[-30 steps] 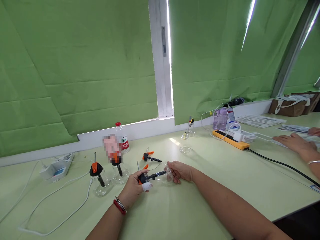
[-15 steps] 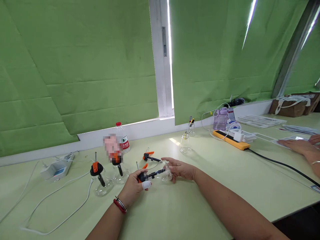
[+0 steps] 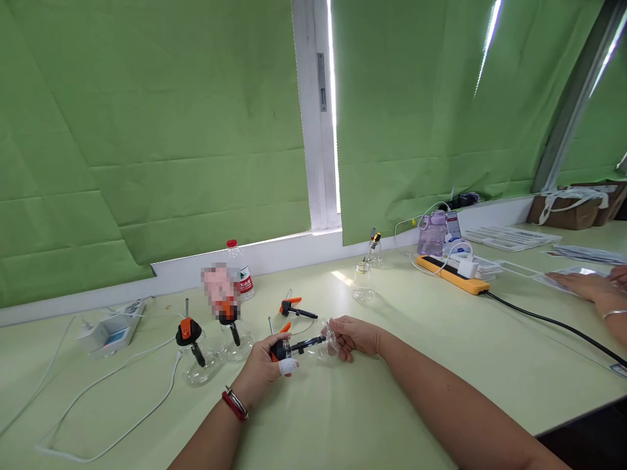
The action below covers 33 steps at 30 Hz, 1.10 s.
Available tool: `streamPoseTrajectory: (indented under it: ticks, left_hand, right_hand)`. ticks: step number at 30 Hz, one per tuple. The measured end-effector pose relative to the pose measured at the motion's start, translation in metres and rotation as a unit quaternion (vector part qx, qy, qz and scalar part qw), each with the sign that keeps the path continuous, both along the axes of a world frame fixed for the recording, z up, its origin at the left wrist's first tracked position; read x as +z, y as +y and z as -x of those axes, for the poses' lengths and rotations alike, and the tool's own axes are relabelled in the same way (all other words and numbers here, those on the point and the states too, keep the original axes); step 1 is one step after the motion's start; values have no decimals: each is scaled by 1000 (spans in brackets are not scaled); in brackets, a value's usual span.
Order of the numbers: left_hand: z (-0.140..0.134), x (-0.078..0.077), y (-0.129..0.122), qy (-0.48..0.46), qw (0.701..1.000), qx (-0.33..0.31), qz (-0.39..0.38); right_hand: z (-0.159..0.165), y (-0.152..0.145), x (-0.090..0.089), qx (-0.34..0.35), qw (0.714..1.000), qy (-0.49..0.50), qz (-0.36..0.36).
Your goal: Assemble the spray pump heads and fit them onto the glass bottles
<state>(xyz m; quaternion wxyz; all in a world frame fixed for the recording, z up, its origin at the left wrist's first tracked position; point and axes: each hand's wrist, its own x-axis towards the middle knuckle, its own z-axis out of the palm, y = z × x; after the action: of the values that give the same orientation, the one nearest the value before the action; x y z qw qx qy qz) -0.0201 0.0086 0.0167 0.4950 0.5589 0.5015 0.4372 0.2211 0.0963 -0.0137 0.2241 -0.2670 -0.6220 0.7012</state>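
A clear bottle [image 3: 319, 352] with a black-and-orange pump head [image 3: 279, 350] lies tilted on its side between my hands, a black tube inside it. My left hand [image 3: 264, 364], with white tape on the thumb, is wrapped round the head and neck. At the other end, my right hand [image 3: 356, 335] has its fingers closed on the bottle's base. Just behind lies a loose black pump head with an orange lever [image 3: 292, 305]. To the left stand two more clear bottles with such heads, one nearer [image 3: 202, 373] and one behind [image 3: 240, 346].
A red-capped water bottle [image 3: 240, 271] stands at the back. On the left are a white power strip [image 3: 110, 336] and cables. Toward the right are small clear bottles [image 3: 363, 287], an orange power strip [image 3: 453, 274], a purple bottle [image 3: 432, 235] and another person's hands [image 3: 582, 287].
My right hand has shifted slightly to the right and down, its fingers now more around the bottle's base. My left hand has barely moved.
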Motion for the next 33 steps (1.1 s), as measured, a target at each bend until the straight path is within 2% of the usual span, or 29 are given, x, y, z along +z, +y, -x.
streamPoseTrajectory:
  ticks: [5, 12, 21, 33]
  left_hand:
    - [0, -1, 1, 2, 1000, -4, 7]
    - [1, -2, 2, -1, 1000, 6, 8]
    - [1, -5, 2, -2, 1000, 12, 13]
    - [3, -10, 3, 8, 1000, 13, 1]
  right_hand:
    - [1, 1, -2, -9, 1000, -4, -5]
    - [-7, -6, 9, 8, 998, 68, -13]
    - [-3, -5, 3, -12, 999, 38, -19]
    - [11, -8, 3, -74, 997, -17, -15]
